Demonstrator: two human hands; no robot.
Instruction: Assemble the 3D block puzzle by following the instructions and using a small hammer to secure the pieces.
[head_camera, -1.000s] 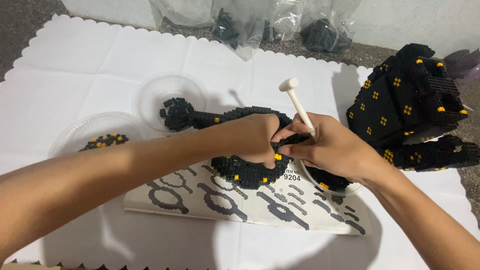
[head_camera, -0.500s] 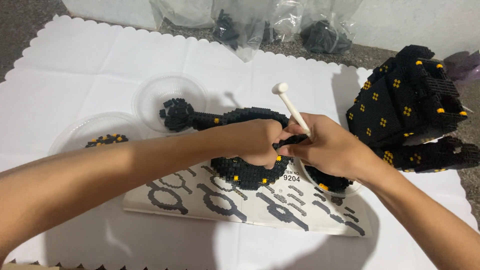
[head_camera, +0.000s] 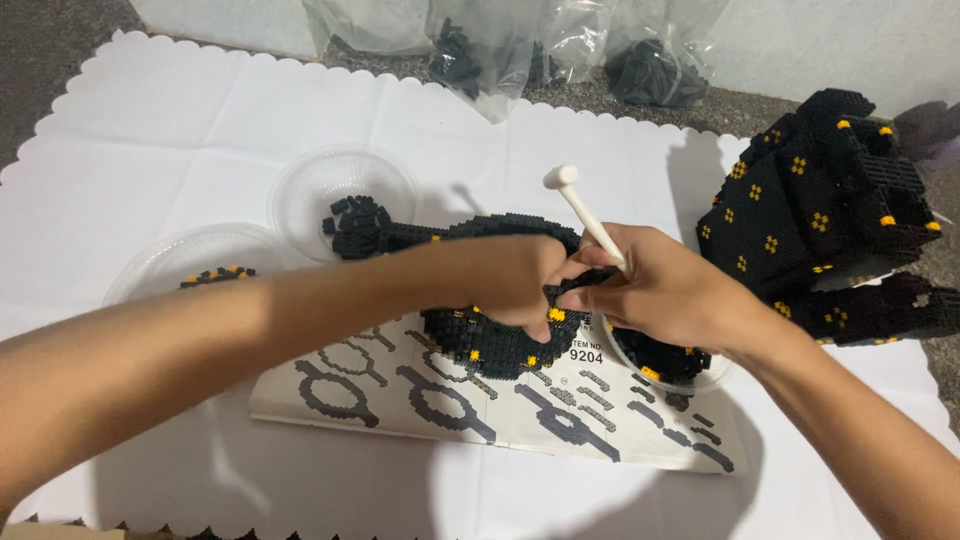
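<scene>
A curved black build of tiny bricks with a few yellow studs (head_camera: 480, 345) lies on a printed instruction sheet (head_camera: 420, 400); its long neck (head_camera: 400, 235) runs left toward a clear dish. My left hand (head_camera: 510, 280) rests on the build and pinches bricks at its top right. My right hand (head_camera: 665, 295) meets it there, holding a white hammer-shaped brick tool (head_camera: 585, 215) that points up and away, and touching a black piece between both hands.
Two clear plastic dishes hold loose bricks at the left (head_camera: 345, 185) (head_camera: 190, 262), a third (head_camera: 665, 365) sits under my right wrist. A large black-and-yellow brick model (head_camera: 820, 220) stands at the right. Plastic bags of bricks (head_camera: 480, 50) lie at the back on the white scalloped mat (head_camera: 150, 130).
The white tool has tilted and shifted slightly left between frames; both hands stay pressed together on the build.
</scene>
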